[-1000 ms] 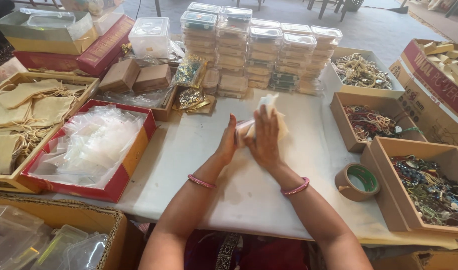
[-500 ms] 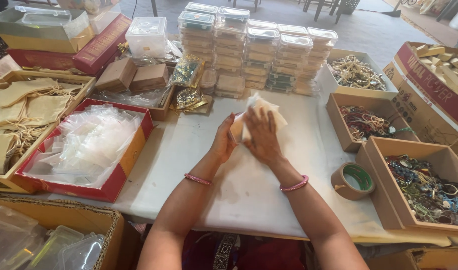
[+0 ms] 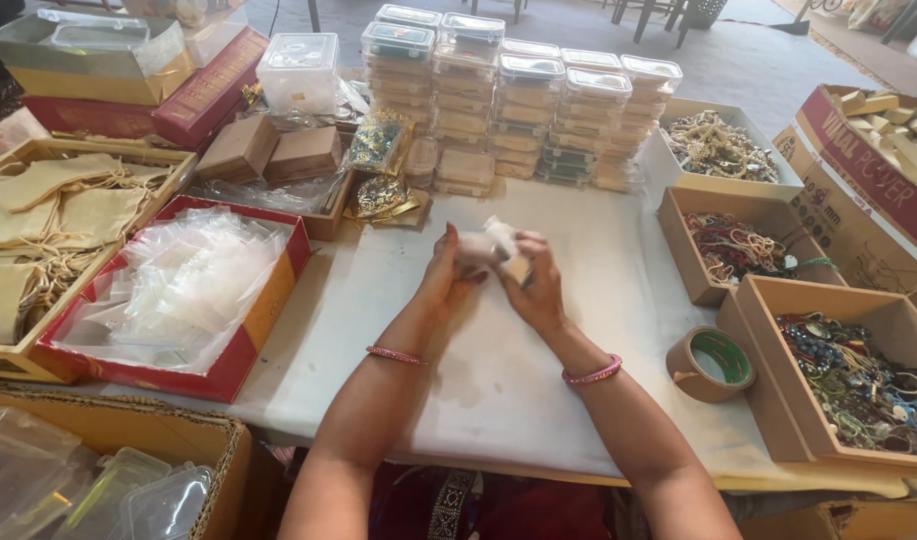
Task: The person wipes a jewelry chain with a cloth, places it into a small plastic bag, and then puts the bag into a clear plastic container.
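Note:
Both my hands meet over the white table top, just above its middle. My left hand and my right hand together hold a small white wrapped packet, folded tissue or thin plastic around something pale. The fingers of both hands curl around it. What is inside the wrap is hidden. Each wrist wears a pink bangle.
A red box of clear plastic bags lies at left, a tray of beige cloth pouches beyond it. Stacked clear lidded boxes stand at the back. Cardboard boxes of beaded jewellery and a tape roll sit at right.
The hands have gathered the flat white sheet into a smaller bundle and drawn slightly closer to me; the wrap is now bunched between the fingers.

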